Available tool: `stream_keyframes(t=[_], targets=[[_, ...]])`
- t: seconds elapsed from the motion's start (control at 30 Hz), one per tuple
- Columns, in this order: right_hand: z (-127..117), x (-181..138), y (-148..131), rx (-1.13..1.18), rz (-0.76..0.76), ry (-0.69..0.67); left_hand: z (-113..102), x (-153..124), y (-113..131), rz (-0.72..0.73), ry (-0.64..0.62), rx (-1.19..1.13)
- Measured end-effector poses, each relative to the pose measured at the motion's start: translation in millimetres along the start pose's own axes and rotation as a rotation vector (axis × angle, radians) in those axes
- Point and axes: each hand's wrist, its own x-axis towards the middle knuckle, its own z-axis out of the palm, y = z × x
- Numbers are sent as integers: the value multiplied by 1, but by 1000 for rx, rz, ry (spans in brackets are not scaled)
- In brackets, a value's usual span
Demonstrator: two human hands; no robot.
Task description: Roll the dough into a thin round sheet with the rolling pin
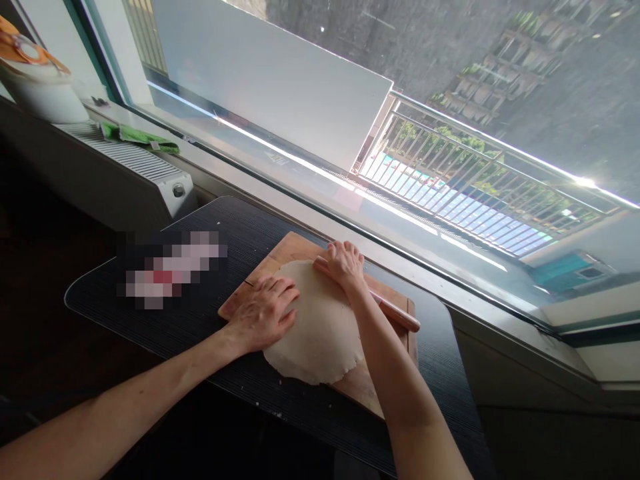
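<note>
- A wooden rolling pin point(395, 312) lay at the centre of the frame, its long axis running from upper left to lower right.
- It crossed the far edge of a pale, round, flattened dough point(320, 333) on a wooden board point(280, 257).
- The right hand point(345, 263) pressed on the pin, fingers together.
- The left hand point(263, 310) lay flat on the dough, fingers slightly spread.
- A white pot point(43, 93) stood at upper left; its contents were hidden.

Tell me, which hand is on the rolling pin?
The right hand. It rests on the rolling pin at the dough's far edge, while the left hand lies flat on the dough.
</note>
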Motion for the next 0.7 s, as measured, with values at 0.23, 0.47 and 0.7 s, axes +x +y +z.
stream_keyframes(t=[0.23,0.47,0.7], targets=[[5,-7,-2,-24,-34,4,1,0,0,-4,-16,9],[1,19,-1,31,35,-7,0,0,0,-4,-12,8],[20,-26,-16,-66,-124,122,-2,1,2,3,-5,39]])
